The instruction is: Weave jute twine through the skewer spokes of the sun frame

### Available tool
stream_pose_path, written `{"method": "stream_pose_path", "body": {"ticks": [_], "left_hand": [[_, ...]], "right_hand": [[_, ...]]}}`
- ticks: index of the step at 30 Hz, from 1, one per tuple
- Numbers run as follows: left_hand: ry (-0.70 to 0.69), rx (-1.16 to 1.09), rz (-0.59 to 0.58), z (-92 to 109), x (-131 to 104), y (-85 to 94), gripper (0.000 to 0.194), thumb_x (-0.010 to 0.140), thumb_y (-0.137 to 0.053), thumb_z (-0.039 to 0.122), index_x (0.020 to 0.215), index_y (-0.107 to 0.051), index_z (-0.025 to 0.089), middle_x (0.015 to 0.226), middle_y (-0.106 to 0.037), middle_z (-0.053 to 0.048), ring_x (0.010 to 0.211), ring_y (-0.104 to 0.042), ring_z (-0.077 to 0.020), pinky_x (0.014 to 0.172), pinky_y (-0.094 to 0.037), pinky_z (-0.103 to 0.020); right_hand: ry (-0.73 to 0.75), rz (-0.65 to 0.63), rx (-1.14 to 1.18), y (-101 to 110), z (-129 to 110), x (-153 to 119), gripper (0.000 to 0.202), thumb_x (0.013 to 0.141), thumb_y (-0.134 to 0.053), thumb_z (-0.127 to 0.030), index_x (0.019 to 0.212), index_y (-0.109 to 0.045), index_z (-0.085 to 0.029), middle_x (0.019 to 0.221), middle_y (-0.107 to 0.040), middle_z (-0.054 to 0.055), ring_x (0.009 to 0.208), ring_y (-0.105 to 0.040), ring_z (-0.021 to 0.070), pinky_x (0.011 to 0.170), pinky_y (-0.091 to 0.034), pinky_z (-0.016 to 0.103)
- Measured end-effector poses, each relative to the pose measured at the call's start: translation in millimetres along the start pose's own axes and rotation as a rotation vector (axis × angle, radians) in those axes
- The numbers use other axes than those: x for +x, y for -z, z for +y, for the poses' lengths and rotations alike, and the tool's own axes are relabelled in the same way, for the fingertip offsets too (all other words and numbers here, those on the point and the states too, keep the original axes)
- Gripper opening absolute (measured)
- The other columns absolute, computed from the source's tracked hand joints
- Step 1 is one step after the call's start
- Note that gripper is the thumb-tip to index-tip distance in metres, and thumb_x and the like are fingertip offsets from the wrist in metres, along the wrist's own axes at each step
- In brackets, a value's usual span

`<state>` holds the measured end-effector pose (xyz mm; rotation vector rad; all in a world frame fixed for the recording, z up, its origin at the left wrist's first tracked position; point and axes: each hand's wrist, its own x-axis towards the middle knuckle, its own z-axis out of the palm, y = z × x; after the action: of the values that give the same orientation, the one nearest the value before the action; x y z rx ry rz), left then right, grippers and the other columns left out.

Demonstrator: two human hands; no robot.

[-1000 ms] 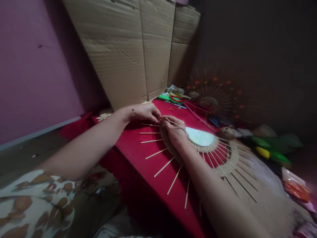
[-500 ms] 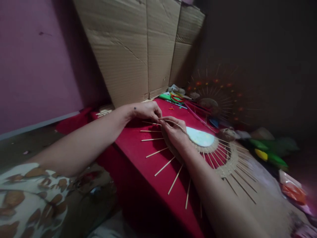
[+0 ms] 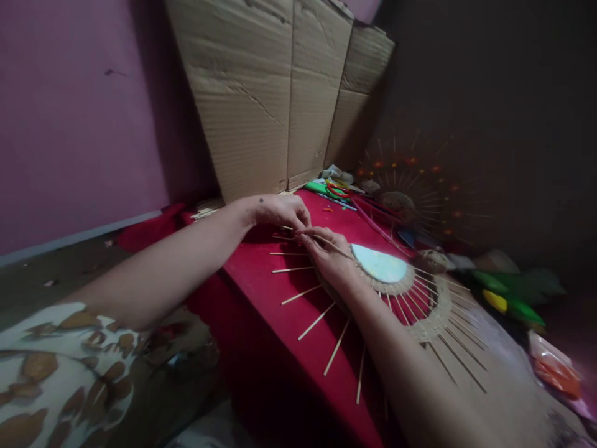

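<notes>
red cloth [image 3: 261, 292] below hands [image 3: 332, 258], cardboard [image 3: 247, 93] behind

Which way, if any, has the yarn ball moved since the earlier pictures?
No: against the cardboard, the yarn ball shows no clear move; the whole view has shifted slightly.

1. Left forearm [image 3: 177, 267]: bare, slanting up from lower left toward the centre.
2. Left wrist [image 3: 250, 211]: bent, a small dark mark near it.
3. Left hand [image 3: 284, 213]: back uppermost, fingers curled, tips downward.
4. Right forearm [image 3: 396, 348]: bare, slanting up and leftward.
5. Right hand [image 3: 332, 256]: thumb and index drawn together, tips close beside the left hand's; contact unclear.
</notes>
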<state>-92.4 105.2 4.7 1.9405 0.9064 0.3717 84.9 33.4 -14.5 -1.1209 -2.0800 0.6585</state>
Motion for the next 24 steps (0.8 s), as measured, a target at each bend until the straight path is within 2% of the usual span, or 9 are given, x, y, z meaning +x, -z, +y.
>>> {"method": "stream_pose_path", "body": {"ticks": [4, 10, 13, 15, 17, 19, 20, 24], "left_hand": [[0.022, 0.057, 0.037, 3.4, -1.7, -0.9, 0.012, 0.061, -0.073, 0.023, 0.071, -0.075, 0.017, 0.055, -0.064, 0.002, 0.048, -0.049, -0.0089, 0.046, -0.033, -0.021], [0.005, 0.085, 0.045, -3.4, 3.0, -1.8, 0.016, 0.058, -0.070, 0.018, 0.073, -0.072, 0.016, 0.063, -0.068, 0.001, 0.055, -0.054, -0.0103, 0.052, -0.036, -0.020], [-0.010, 0.085, 0.029, -8.6, 6.1, -2.0, 0.018, 0.058, -0.066, 0.014, 0.075, -0.071, 0.016, 0.064, -0.067, 0.002, 0.059, -0.055, -0.0112, 0.054, -0.037, -0.020], [-0.035, 0.108, 0.028, -9.7, 6.7, -2.2, 0.018, 0.059, -0.062, 0.012, 0.075, -0.069, 0.016, 0.064, -0.066, 0.002, 0.059, -0.054, -0.0111, 0.055, -0.037, -0.020], [-0.067, 0.143, 0.041, -8.5, 6.4, -2.4, 0.017, 0.058, -0.060, 0.011, 0.073, -0.068, 0.015, 0.064, -0.063, 0.003, 0.059, -0.052, -0.0109, 0.055, -0.036, -0.021], [-0.081, 0.164, 0.054, -6.1, 5.5, -2.6, 0.016, 0.057, -0.059, 0.009, 0.070, -0.066, 0.016, 0.062, -0.060, 0.004, 0.059, -0.050, -0.0106, 0.057, -0.035, -0.021], [-0.082, 0.167, 0.059, -4.8, 5.0, -2.7, 0.016, 0.056, -0.058, 0.008, 0.068, -0.064, 0.016, 0.060, -0.058, 0.004, 0.059, -0.049, -0.0104, 0.057, -0.035, -0.021], [-0.077, 0.171, 0.073, -1.9, 3.2, -2.6, 0.016, 0.055, -0.056, 0.006, 0.067, -0.061, 0.016, 0.058, -0.054, 0.005, 0.057, -0.046, -0.0099, 0.056, -0.034, -0.021]], "right_hand": [[0.111, -0.040, -0.180, -3.8, 0.7, 0.5, 0.018, 0.088, -0.060, -0.025, 0.097, -0.075, -0.025, 0.085, -0.065, 0.004, 0.078, -0.061, 0.0153, 0.072, -0.047, 0.026], [0.326, -0.137, -0.235, -10.8, -3.6, -3.3, 0.027, 0.092, -0.049, -0.021, 0.108, -0.072, -0.022, 0.104, -0.068, 0.009, 0.092, -0.062, 0.0180, 0.082, -0.048, 0.031], [0.539, -0.218, -0.362, -11.5, -16.6, -7.4, 0.033, 0.088, -0.049, -0.013, 0.112, -0.069, -0.021, 0.106, -0.070, 0.008, 0.094, -0.060, 0.0203, 0.088, -0.044, 0.037], [0.649, -0.204, -0.406, -9.5, -21.8, -6.2, 0.032, 0.086, -0.047, -0.010, 0.107, -0.070, -0.019, 0.106, -0.071, 0.008, 0.094, -0.059, 0.0209, 0.089, -0.043, 0.038], [0.571, -0.067, -0.441, -5.3, -18.6, -0.4, 0.029, 0.086, -0.044, -0.009, 0.098, -0.069, -0.017, 0.101, -0.071, 0.009, 0.092, -0.059, 0.0215, 0.088, -0.043, 0.037], [0.350, 0.100, -0.469, -0.5, -6.7, 8.2, 0.026, 0.085, -0.044, -0.010, 0.094, -0.068, -0.017, 0.095, -0.070, 0.011, 0.090, -0.059, 0.0227, 0.085, -0.043, 0.037], [0.245, 0.142, -0.464, 1.4, 1.0, 12.6, 0.022, 0.084, -0.047, -0.011, 0.092, -0.066, -0.016, 0.095, -0.070, 0.012, 0.090, -0.059, 0.0231, 0.084, -0.044, 0.036], [0.036, 0.058, -0.320, 2.2, 24.6, 24.8, 0.022, 0.085, -0.054, -0.020, 0.106, -0.060, -0.017, 0.095, -0.070, 0.008, 0.083, -0.063, 0.0197, 0.075, -0.046, 0.031]]}}
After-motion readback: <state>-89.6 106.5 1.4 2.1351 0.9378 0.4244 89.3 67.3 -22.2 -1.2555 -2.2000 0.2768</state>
